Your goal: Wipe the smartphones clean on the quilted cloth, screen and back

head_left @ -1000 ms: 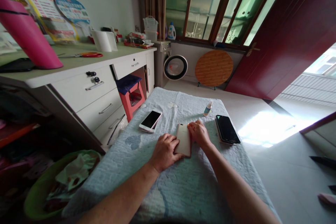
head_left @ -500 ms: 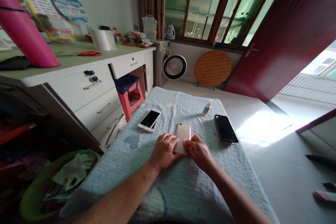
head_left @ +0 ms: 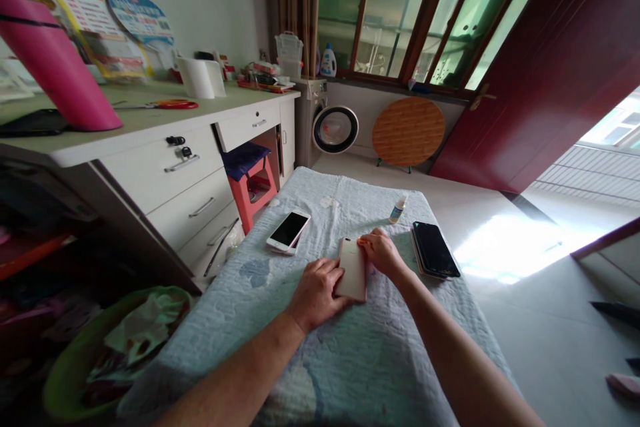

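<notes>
A gold smartphone [head_left: 353, 273] lies face down on the cloth-covered surface, its camera end away from me. My left hand [head_left: 319, 287] grips it along the left side, fingers on the back and thumb at the near edge. At the far right corner, my right hand [head_left: 381, 252] pinches a small orange piece [head_left: 361, 241] against the phone's back. Most of that piece is hidden by the fingers, and its kind cannot be made out. Beyond my right hand stands a small spray bottle [head_left: 397, 210].
Two stacked phones, a white one [head_left: 289, 230] on top, lie to the left. A black phone [head_left: 435, 249] rests on another at the right. The desk [head_left: 185, 173], red stool [head_left: 253, 187] and green basket [head_left: 65, 373] border the left side.
My right hand has slid from the near part of the phone's back up to its far right corner, with the orange piece. My left hand stays on the phone.
</notes>
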Motion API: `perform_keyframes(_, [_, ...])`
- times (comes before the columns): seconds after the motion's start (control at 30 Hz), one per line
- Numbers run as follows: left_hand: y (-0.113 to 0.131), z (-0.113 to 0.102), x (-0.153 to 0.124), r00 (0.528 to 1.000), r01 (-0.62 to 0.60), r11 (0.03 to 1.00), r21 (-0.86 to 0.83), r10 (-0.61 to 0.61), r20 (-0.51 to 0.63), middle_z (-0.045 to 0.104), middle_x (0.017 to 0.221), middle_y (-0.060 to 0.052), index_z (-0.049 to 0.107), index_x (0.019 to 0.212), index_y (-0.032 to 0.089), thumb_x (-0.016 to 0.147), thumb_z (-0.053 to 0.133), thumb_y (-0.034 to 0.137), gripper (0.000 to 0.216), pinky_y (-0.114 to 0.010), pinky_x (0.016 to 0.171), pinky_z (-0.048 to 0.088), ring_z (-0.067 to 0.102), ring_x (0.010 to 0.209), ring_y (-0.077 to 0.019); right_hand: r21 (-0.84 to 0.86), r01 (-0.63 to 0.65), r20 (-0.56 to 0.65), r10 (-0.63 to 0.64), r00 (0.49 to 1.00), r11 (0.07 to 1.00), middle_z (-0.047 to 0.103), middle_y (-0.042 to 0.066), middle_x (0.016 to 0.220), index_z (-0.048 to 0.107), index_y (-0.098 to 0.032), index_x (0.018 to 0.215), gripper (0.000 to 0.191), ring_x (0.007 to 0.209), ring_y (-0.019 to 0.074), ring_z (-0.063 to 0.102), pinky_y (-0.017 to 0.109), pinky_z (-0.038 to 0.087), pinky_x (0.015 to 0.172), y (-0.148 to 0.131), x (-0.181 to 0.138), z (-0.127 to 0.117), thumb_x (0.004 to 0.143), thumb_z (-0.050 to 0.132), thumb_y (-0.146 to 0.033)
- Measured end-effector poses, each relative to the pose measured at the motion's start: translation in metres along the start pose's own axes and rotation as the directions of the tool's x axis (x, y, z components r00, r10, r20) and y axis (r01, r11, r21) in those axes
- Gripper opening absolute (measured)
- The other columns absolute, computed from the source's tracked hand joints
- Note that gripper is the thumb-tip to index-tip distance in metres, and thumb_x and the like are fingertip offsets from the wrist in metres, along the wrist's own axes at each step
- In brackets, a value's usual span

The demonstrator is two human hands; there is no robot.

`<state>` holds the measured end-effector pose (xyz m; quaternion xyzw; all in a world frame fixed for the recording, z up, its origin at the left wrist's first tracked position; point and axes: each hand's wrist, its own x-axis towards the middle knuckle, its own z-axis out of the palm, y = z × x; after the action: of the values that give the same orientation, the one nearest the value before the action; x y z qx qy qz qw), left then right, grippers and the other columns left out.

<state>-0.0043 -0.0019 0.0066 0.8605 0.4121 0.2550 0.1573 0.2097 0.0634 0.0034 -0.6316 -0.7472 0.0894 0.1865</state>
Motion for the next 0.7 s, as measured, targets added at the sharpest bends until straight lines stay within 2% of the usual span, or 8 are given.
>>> perform_keyframes(0.17, [-0.001, -0.001, 0.001, 1.0, 0.008, 1.0, -0.002, -0.008, 0.01, 0.065, 0.109, -0.009, 0.065, 0.097, 0.02, 0.07, 0.074, 0.057, 0.047, -0.041, 0.09, 0.042, 0.056, 0.103, -0.0288, -0.048, 0.01, 0.07, -0.007, 0.998, 0.999, 0.065, 0.005, 0.081, 0.074, -0.016, 0.085, 0.025, 0.08, 0.0143, 0.057, 0.021, 0.04, 0.076, -0.003, 0.021, -0.004, 0.083, 0.049, -0.013])
perform_keyframes(0.33, [-0.003, 0.0, 0.001, 1.0, -0.002, 1.0, -0.008, 0.002, 0.022, 0.066, 0.112, -0.009, 0.065, 0.1, 0.019, 0.07, 0.069, 0.064, 0.054, -0.043, 0.092, 0.042, 0.056, 0.102, -0.0288, -0.064, 0.03, 0.117, -0.023, 0.993, 0.997, 0.067, 0.007, 0.09, 0.074, -0.017, 0.089, 0.027, 0.083, 0.0152, 0.059, 0.022, 0.041, 0.078, -0.015, 0.037, 0.003, 0.081, 0.049, -0.014])
perform_keyframes(0.53, [-0.005, 0.003, 0.0, 0.999, 0.029, 1.0, -0.001, -0.029, 0.017, 0.063, 0.122, -0.011, 0.065, 0.108, 0.017, 0.068, 0.075, 0.056, 0.057, -0.044, 0.097, 0.04, 0.055, 0.111, -0.0306, -0.071, 0.075, 0.166, -0.062, 0.984, 0.995, 0.066, 0.009, 0.091, 0.075, -0.016, 0.088, 0.027, 0.083, 0.0152, 0.06, 0.021, 0.041, 0.076, -0.034, 0.049, 0.011, 0.08, 0.05, -0.014])
perform_keyframes(0.7, [-0.004, 0.003, -0.001, 1.0, 0.028, 1.0, 0.011, -0.028, 0.007, 0.065, 0.117, -0.01, 0.066, 0.104, 0.018, 0.068, 0.075, 0.056, 0.054, -0.044, 0.095, 0.041, 0.056, 0.107, -0.0299, -0.091, 0.062, 0.143, -0.049, 0.989, 0.994, 0.066, 0.009, 0.09, 0.074, -0.016, 0.09, 0.026, 0.083, 0.0161, 0.06, 0.023, 0.04, 0.076, -0.027, 0.043, 0.006, 0.082, 0.049, -0.016])
